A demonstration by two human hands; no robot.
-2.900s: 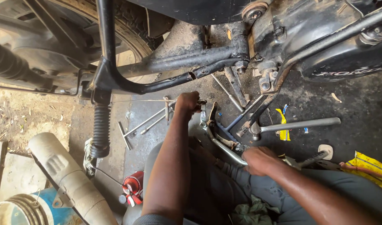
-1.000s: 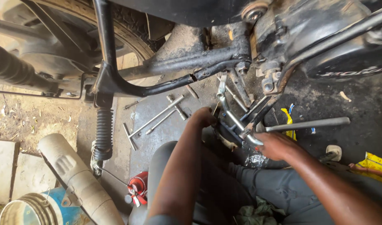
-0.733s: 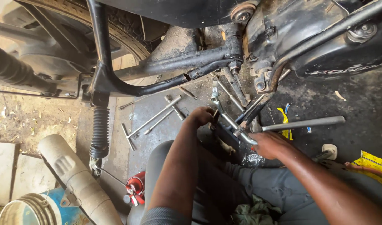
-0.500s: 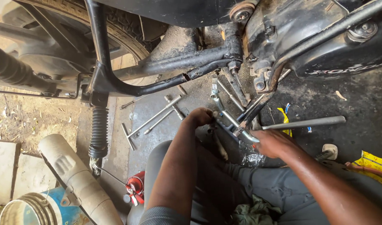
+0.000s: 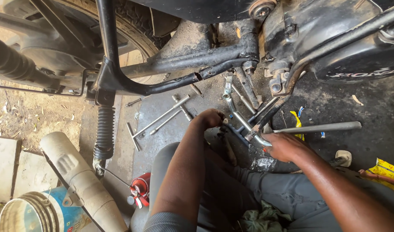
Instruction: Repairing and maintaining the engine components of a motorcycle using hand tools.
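Note:
I look down at the underside of a motorcycle, its black frame tube (image 5: 180, 71) crossing above the ground. My left hand (image 5: 210, 118) is curled shut around a small dark part next to a metal wrench (image 5: 227, 92) that stands upright. My right hand (image 5: 282, 146) grips the lower end of a shiny metal bar (image 5: 248, 127) that slants up-left toward the left hand. Both hands work just below the swingarm pivot (image 5: 248, 66). What the left hand holds is hidden by its fingers.
Two T-handle wrenches (image 5: 162, 117) lie on the oily concrete to the left. A long steel tube (image 5: 319, 127) lies right. A shock spring (image 5: 104, 131), a grey exhaust pipe (image 5: 79, 176), a bucket (image 5: 33, 215), a red can (image 5: 140, 187) and yellow wrappers (image 5: 388, 169) surround my legs.
My left hand has shifted right from the T-handle wrenches to the parts under the pivot. My right hand rose and closed on the shiny bar. The view drifted slightly.

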